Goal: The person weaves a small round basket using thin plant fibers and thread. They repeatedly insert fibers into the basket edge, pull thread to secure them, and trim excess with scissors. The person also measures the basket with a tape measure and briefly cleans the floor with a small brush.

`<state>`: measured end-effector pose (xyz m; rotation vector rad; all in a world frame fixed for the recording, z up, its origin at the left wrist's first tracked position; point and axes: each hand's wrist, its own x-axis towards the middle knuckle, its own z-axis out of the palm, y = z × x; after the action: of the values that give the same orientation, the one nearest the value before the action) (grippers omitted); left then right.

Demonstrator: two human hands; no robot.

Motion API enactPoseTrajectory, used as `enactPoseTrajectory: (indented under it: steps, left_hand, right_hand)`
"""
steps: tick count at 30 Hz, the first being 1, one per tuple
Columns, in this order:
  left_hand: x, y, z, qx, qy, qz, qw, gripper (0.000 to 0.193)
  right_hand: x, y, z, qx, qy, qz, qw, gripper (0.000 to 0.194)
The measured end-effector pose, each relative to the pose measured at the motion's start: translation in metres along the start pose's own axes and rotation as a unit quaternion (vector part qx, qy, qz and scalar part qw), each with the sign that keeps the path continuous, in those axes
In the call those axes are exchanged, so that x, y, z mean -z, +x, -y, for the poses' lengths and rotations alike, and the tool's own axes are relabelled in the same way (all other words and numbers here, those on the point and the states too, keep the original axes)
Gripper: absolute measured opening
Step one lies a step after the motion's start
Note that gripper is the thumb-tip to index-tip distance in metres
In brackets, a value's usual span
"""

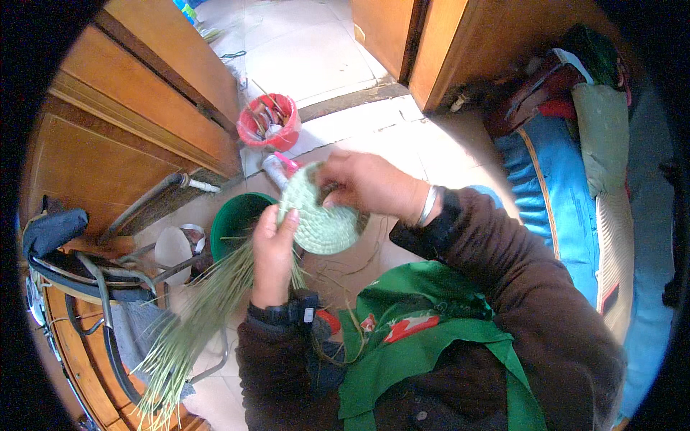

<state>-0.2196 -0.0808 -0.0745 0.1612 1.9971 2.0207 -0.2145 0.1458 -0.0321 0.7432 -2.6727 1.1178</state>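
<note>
A round, pale green piece woven in rows from plant straw [326, 229] is held up in front of me. My left hand [275, 248] pinches its left edge, thumb on the near face. Over its upper right part is my right hand [361, 183], blurred, with thumb and fingertips bent close together at the weave; whether a strand is between them cannot be made out. A long bundle of loose green straw [199, 318] fans out down and left from beside my left hand. A few thin strands [353, 323] curl over my green apron [420, 345].
A green bucket [223, 223] stands beyond the straw. Farther off are a red bin [285, 137] with sticks inside and a pale cylinder [275, 171]. A metal-framed chair [108, 291] is at left, a wooden door [178, 64] behind it. Blue cushioned furniture [560, 199] lies at right.
</note>
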Motion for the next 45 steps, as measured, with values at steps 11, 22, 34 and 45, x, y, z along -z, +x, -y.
enactPoseTrajectory:
  steps: [11, 22, 34, 45]
  left_hand:
    - [0.030, 0.006, -0.006, -0.007, -0.079, -0.038, 0.996, 0.025]
    - [0.123, -0.051, -0.068, -0.143, -0.293, -0.281, 0.903, 0.037]
    - [0.165, -0.092, -0.040, -0.195, 0.101, -0.218, 0.951, 0.038]
    - [0.099, -0.050, 0.031, 0.099, -0.160, -0.270, 0.944, 0.031]
  right_hand:
    - [0.029, -0.014, -0.004, -0.286, 0.367, 0.241, 0.852, 0.062]
    - [0.102, -0.069, 0.062, -0.299, 0.315, -0.020, 0.901, 0.020]
    - [-0.061, -0.100, -0.109, -0.313, 0.037, 0.030, 0.949, 0.029]
    - [-0.232, -0.125, -0.218, -0.380, 0.055, 0.249, 0.889, 0.026]
